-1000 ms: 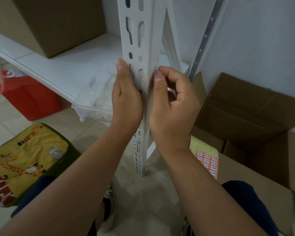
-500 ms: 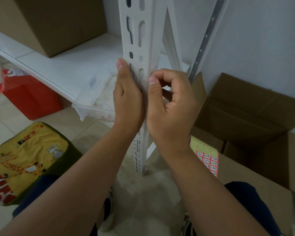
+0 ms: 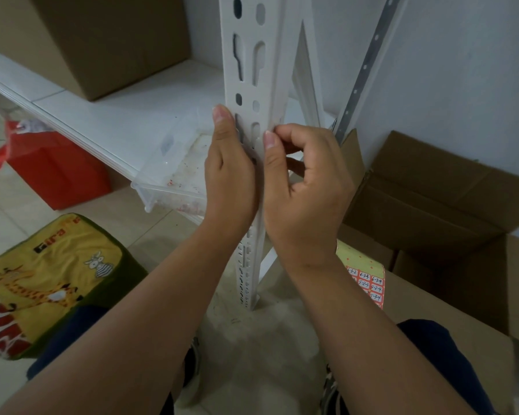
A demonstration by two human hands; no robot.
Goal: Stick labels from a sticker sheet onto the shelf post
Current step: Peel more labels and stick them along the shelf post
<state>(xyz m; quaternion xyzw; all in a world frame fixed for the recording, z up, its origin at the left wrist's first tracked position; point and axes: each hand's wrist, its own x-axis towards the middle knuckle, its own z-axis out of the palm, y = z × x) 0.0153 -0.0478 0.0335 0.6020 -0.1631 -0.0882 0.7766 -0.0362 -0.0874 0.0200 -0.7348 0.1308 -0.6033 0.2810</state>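
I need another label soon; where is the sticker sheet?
The sticker sheet lies low on the right, on the cardboard box, just beyond the right forearm.

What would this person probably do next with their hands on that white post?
Probably rub the right thumb down the post's corner edge to press the label flat. The right hand curls at the white shelf post with its thumb on that edge, the left hand steadies the post, and the label itself is hidden.

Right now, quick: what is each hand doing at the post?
Left hand: open, fingers straight, pressed flat against the white shelf post.
Right hand: fingers curled, thumb against the post's edge; whether it pinches a label cannot be told.
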